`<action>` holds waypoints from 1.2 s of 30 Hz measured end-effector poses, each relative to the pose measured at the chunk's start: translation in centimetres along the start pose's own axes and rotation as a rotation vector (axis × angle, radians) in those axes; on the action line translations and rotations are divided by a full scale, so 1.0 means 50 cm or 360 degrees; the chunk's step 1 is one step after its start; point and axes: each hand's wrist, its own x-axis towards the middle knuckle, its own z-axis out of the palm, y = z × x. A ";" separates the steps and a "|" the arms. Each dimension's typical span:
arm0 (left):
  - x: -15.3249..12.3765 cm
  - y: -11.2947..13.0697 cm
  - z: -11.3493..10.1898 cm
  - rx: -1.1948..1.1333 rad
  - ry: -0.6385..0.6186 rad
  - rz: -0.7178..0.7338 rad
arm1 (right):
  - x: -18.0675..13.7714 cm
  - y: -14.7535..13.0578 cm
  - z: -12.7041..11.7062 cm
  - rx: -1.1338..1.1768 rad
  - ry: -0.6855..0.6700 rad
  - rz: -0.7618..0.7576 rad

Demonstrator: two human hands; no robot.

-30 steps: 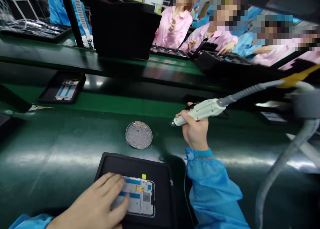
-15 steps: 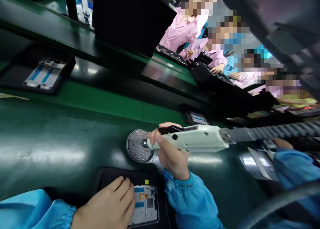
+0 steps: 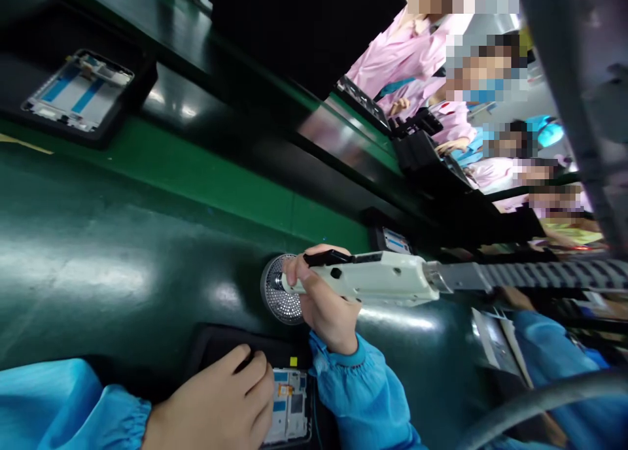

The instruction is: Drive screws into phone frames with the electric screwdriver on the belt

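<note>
My right hand [image 3: 324, 306] grips a white electric screwdriver [image 3: 373, 280] with a grey ribbed hose, its tip over a round perforated metal dish [image 3: 277, 299] on the dark green bench. My left hand [image 3: 216, 404] lies with fingers pressed flat on a phone frame [image 3: 292, 407] that sits in a black tray [image 3: 220, 345] at the near edge. Both arms wear blue sleeves.
A second black tray with a phone frame [image 3: 78, 90] lies on the conveyor at upper left. A large black box [image 3: 304, 25] stands behind. Several people in pink and blue coats work across the line at right; another blue sleeve [image 3: 549, 345] is at right.
My right hand carried the screwdriver leftward until its tip reached the perforated dish. The view tilted and swung right. My left hand stayed on the phone frame.
</note>
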 end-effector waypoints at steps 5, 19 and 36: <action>0.002 -0.003 -0.008 -0.0016 -0.0038 -0.0004 | 0.002 -0.002 0.001 0.0041 0.0026 0.0015; -0.002 -0.004 -0.017 -0.0016 -0.0097 -0.0041 | -0.016 -0.084 -0.014 0.0073 0.0131 -0.0134; -0.005 -0.003 -0.021 0.0045 -0.0074 0.0005 | -0.166 -0.103 -0.012 0.0010 -0.0135 0.0037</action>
